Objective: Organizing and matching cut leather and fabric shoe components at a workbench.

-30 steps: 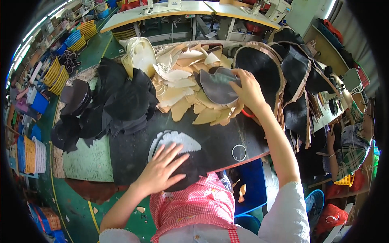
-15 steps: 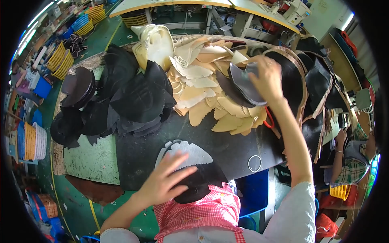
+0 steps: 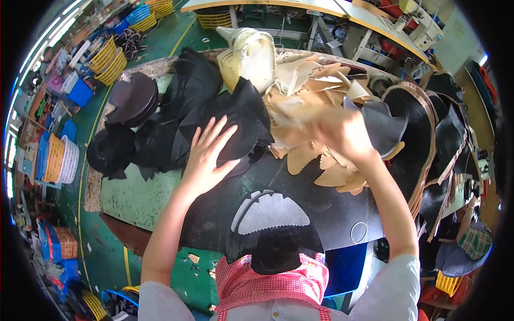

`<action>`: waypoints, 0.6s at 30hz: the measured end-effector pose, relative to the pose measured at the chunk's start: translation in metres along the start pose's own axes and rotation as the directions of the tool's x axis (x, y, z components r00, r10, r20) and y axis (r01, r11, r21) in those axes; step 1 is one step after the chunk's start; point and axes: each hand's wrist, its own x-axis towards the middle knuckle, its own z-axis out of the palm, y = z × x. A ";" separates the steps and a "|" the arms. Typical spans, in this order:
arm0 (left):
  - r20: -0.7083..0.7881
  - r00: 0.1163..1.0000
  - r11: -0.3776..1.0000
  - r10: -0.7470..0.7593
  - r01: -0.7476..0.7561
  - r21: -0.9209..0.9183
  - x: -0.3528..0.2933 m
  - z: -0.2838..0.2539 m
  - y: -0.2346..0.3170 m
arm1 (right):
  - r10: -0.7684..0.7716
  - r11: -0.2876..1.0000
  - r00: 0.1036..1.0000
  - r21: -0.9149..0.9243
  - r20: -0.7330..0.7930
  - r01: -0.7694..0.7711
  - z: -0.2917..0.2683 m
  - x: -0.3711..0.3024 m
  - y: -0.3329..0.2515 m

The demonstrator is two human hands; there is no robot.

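Observation:
My left hand (image 3: 206, 155), fingers spread, reaches onto a pile of black cut leather-like pieces (image 3: 249, 112) and touches or hovers just over the top ones. My right hand (image 3: 345, 134) is smeared by motion above a heap of beige cut pieces (image 3: 340, 171), so its fingers cannot be read. Beside it lie curved dark pieces (image 3: 385, 125) with a smooth, shiny face. In front of me a grey piece with a zigzag edge (image 3: 276, 211) rests with black pieces (image 3: 276, 249) at the table's near edge, partly over my red checked apron (image 3: 251, 281).
A cream cut-open plastic container (image 3: 259, 59) stands behind the piles. A thin ring (image 3: 358, 232) lies on the black table top (image 3: 209, 222) near its edge. Large black sheets with brown edging (image 3: 407, 139) hang at the right. A person (image 3: 466, 249) sits farther right.
My left hand has gone from the grey piece forward to the black pile. My right hand has moved left off the curved dark pieces. The view has shifted slightly.

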 end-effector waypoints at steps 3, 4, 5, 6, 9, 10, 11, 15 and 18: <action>-0.001 1.000 1.000 0.007 -0.007 -0.014 0.008 0.003 0.003 | 0.038 0.999 0.976 0.025 0.216 -0.045 -0.020 -0.055 -0.023; -0.017 1.000 0.999 0.007 -0.008 -0.034 0.008 0.005 0.000 | 0.096 0.993 0.964 0.036 0.248 -0.108 -0.027 -0.063 -0.026; -0.034 0.999 1.000 -0.008 0.007 -0.027 0.009 0.003 0.003 | 0.152 0.984 0.948 0.047 0.280 -0.171 -0.033 -0.065 -0.029; -0.046 0.999 1.000 -0.019 0.018 -0.020 0.010 0.003 0.007 | 0.118 0.993 0.971 -0.020 0.208 -0.116 -0.035 -0.061 -0.035; -0.224 0.968 0.992 -0.114 0.098 -0.083 0.012 0.008 0.006 | 0.289 0.929 0.956 0.228 0.048 -0.292 -0.013 -0.035 -0.065; -0.320 0.940 0.990 -0.121 0.091 -0.109 0.018 0.013 0.005 | 0.270 0.916 0.963 0.304 0.011 -0.260 -0.008 -0.025 -0.075; -0.328 0.935 0.989 -0.134 0.104 -0.108 0.022 0.012 0.006 | 0.172 0.937 0.985 0.306 0.014 -0.168 -0.002 -0.017 -0.081; -0.367 0.920 0.987 -0.138 0.095 -0.132 0.027 0.012 -0.003 | -0.133 0.912 0.989 0.383 -0.063 0.147 0.045 0.021 -0.111; -0.043 0.837 0.755 -0.545 0.468 -0.459 0.030 -0.002 -0.004 | -0.016 0.993 1.000 0.119 -0.016 0.018 0.099 0.020 -0.121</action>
